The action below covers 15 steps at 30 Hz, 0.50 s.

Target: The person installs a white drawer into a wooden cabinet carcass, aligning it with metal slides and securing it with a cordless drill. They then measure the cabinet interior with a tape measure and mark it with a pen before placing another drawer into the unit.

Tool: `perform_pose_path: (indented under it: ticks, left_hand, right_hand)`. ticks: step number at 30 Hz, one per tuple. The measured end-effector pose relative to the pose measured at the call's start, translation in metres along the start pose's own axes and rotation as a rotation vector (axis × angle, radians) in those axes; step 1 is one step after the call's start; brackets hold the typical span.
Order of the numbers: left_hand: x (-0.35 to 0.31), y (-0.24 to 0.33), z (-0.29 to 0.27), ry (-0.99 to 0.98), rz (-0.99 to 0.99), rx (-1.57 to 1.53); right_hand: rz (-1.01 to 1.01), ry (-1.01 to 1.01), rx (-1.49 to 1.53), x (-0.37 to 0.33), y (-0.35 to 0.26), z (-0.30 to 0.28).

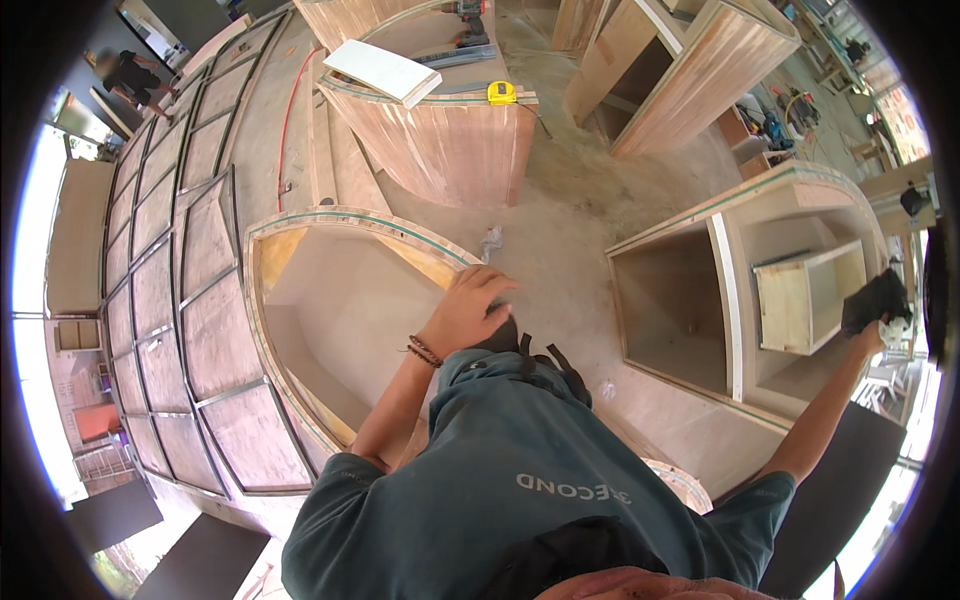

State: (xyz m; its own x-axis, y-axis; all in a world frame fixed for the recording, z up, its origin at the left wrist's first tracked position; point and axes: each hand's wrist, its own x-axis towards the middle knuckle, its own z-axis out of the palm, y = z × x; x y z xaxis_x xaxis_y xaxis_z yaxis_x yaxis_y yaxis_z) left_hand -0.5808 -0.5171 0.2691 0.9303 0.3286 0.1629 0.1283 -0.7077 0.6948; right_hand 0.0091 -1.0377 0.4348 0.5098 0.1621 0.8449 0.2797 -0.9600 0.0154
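My left hand [470, 305], with a beaded bracelet at its wrist, is in front of my waist, beside the near rim of a curved wooden cabinet [365, 222]. Its fingers are loosely bent and apart, and nothing shows in them. Stretched far out to the right, my right hand [876, 336] is closed on a dark, crumpled bag-like bundle [874, 300]; whether it is cloth or plastic I cannot tell. Behind that arm stands another curved cabinet [731, 300], with a pale wooden drawer [812, 300] in it.
Ahead, a curved wooden unit [440, 140] carries a white board [383, 72], a yellow tape measure [501, 93] and a cordless drill [470, 20]. Another cabinet [700, 80] stands far right. Panels in a metal frame [190, 250] spread leftward. A person [135, 78] is at far left.
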Motion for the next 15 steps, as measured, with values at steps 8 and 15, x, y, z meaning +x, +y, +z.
perform_pose_path:
  ticks: [8,15]
  left_hand:
    - [0.032,-0.103,-0.016,0.366,-0.322,-0.222]
    - [0.141,-0.237,-0.053,0.791,-0.646,-0.381]
  right_hand:
    - [0.263,-0.39,-0.201,0.016,0.043,0.093]
    - [0.516,-0.801,-0.188,0.017,0.059,0.175]
